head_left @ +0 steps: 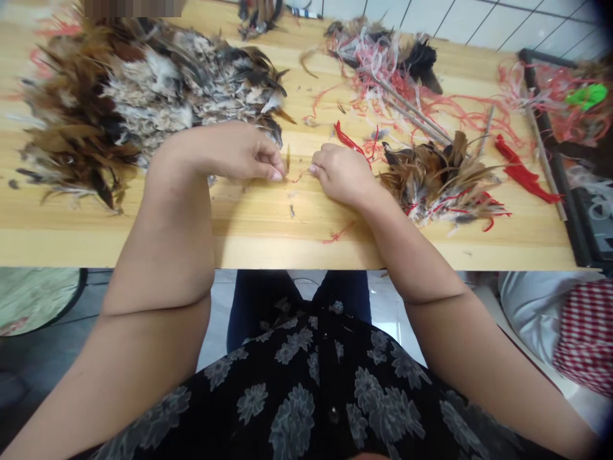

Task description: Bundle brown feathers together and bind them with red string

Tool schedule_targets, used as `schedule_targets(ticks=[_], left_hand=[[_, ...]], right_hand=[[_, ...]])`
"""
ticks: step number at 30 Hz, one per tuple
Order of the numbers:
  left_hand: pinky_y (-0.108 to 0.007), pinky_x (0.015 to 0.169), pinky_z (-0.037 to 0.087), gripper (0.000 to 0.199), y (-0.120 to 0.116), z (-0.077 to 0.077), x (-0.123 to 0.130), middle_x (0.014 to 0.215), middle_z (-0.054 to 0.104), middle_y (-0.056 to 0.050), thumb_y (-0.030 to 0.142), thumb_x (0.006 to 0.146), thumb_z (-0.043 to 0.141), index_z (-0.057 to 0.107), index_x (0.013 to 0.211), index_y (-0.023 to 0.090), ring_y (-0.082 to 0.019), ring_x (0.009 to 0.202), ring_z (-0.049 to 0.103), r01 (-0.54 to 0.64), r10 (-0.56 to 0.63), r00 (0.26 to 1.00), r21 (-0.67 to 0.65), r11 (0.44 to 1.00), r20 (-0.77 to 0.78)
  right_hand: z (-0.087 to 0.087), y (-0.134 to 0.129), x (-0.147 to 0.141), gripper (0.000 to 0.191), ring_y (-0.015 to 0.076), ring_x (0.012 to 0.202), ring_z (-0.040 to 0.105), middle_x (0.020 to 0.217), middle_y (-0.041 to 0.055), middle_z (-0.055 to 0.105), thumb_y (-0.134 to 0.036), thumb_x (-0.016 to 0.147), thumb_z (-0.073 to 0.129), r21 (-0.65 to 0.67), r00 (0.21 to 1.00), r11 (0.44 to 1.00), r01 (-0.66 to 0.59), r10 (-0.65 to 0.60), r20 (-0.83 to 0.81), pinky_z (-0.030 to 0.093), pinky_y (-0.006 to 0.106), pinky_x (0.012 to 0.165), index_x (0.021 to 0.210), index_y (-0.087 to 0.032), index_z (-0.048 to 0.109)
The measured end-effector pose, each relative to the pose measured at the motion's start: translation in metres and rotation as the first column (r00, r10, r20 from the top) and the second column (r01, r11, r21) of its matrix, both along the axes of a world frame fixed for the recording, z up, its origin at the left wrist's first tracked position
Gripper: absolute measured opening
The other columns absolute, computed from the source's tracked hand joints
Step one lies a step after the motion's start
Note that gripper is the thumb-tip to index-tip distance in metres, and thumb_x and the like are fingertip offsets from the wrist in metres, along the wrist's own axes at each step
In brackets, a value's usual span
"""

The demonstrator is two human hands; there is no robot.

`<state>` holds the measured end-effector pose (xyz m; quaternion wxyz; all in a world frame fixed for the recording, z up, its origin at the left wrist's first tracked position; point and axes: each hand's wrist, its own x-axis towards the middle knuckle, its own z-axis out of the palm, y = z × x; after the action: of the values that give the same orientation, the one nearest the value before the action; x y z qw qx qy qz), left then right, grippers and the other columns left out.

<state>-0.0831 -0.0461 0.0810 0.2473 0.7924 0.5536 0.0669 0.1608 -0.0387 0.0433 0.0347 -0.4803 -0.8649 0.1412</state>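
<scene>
A thin reddish thread [299, 176] runs between my two hands, just above the wooden table. My left hand [249, 153] pinches one end between thumb and fingertip, beside a large heap of brown, black and whitish feathers [153, 96]. The other end is in the closed fingers of my right hand [342, 174]. Close to my right wrist lies a bundle of brown feathers [435, 176] with red strands at its base. A small brown feather [288, 158] shows by my left fingertips.
Pink and white strings with sticks [383, 76] lie at the back. Red string bunches [524, 169] rest on the right. A dark-framed tray [546, 137] holds more string and a bright green item [587, 96]. The table's front edge [297, 267] is near my body.
</scene>
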Motion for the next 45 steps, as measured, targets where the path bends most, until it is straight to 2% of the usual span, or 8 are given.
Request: schedule_targets(ticks=[1,5,9,13,20,28,40,45], left_hand=[[-0.046,0.107,0.06,0.023,-0.003,0.005,0.001,0.089,0.08,0.003,0.032,0.095,0.073,0.091,0.106,0.022,-0.023,0.085,0.074,-0.026,0.019,0.997,-0.084,0.996,-0.081],[-0.044,0.098,0.059,0.015,-0.011,0.018,0.005,0.091,0.077,-0.003,0.029,0.096,0.071,0.084,0.099,0.022,-0.023,0.084,0.066,-0.356,0.331,0.931,0.187,0.916,0.151],[-0.051,0.098,0.06,0.009,-0.004,0.003,0.01,0.09,0.076,-0.005,0.034,0.09,0.071,0.077,0.088,0.027,-0.03,0.088,0.067,-0.471,0.364,0.861,0.287,0.834,0.355],[-0.055,0.112,0.056,0.003,0.012,-0.027,0.02,0.104,0.081,-0.007,0.031,0.091,0.073,0.076,0.091,0.029,-0.034,0.104,0.073,-0.375,0.254,0.896,0.313,0.873,0.366],[-0.054,0.108,0.058,0.021,0.034,-0.08,0.036,0.125,0.08,-0.01,0.03,0.103,0.072,0.083,0.121,0.027,-0.032,0.107,0.07,-0.088,-0.035,0.962,0.429,0.899,0.271],[-0.057,0.11,0.052,0.026,0.055,-0.11,0.064,0.114,0.078,-0.008,0.031,0.111,0.06,0.086,0.116,0.032,-0.035,0.122,0.065,0.012,-0.108,0.976,0.451,0.892,0.187],[-0.06,0.113,0.051,0.03,0.04,-0.071,0.019,0.121,0.08,-0.011,0.044,0.118,0.055,0.081,0.125,0.031,-0.039,0.124,0.066,-0.001,-0.113,0.964,0.428,0.904,0.241],[-0.061,0.109,0.057,0.02,0.028,-0.05,0.023,0.112,0.078,-0.011,0.05,0.105,0.069,0.074,0.1,0.032,-0.038,0.112,0.069,-0.028,-0.144,0.931,0.458,0.889,0.336]], right_hand=[[0.002,-0.001,0.0,0.028,0.0376,0.127,0.076,0.138,0.0206,0.082,-0.022,0.116,0.054,-0.001,0.999,1.0,-0.025,0.025,0.049,0.057,0.045,0.105,0.122,-0.016,0.081],[0.003,-0.002,0.003,0.028,0.0351,0.121,0.077,0.133,0.0179,0.084,-0.02,0.111,0.062,-0.044,0.999,0.998,-0.038,0.04,0.037,0.055,0.043,0.102,0.132,-0.017,0.08],[0.003,-0.001,0.01,0.038,0.0279,0.106,0.074,0.111,0.0096,0.082,-0.019,0.106,0.069,-0.109,0.991,0.991,-0.083,0.07,-0.112,0.053,0.04,0.099,0.144,-0.019,0.075],[0.005,0.013,0.029,0.028,0.0231,0.094,0.068,0.096,0.003,0.074,-0.021,0.105,0.069,-0.079,0.934,0.996,-0.035,0.004,-0.357,0.053,0.038,0.097,0.132,-0.023,0.075],[0.007,0.05,0.057,0.026,0.027,0.099,0.066,0.102,0.0116,0.079,-0.024,0.106,0.065,0.115,0.741,0.863,0.491,-0.345,-0.576,0.051,0.046,0.103,0.083,-0.028,0.055],[-0.021,0.048,0.045,0.017,0.0362,0.122,0.072,0.122,0.0157,0.077,-0.036,0.112,0.063,0.205,0.867,0.901,0.383,-0.274,-0.417,0.06,0.051,0.106,0.099,-0.027,0.07],[-0.014,0.037,0.04,0.02,0.0411,0.158,0.051,0.153,0.0108,0.074,-0.042,0.102,0.083,0.321,0.949,0.943,0.086,0.021,-0.315,0.046,0.068,0.139,0.121,-0.04,0.091],[-0.01,0.033,0.033,0.014,0.0385,0.156,0.055,0.149,0.0109,0.076,-0.041,0.101,0.086,0.213,0.933,0.973,0.083,-0.001,-0.361,0.05,0.062,0.132,0.114,-0.038,0.09]])
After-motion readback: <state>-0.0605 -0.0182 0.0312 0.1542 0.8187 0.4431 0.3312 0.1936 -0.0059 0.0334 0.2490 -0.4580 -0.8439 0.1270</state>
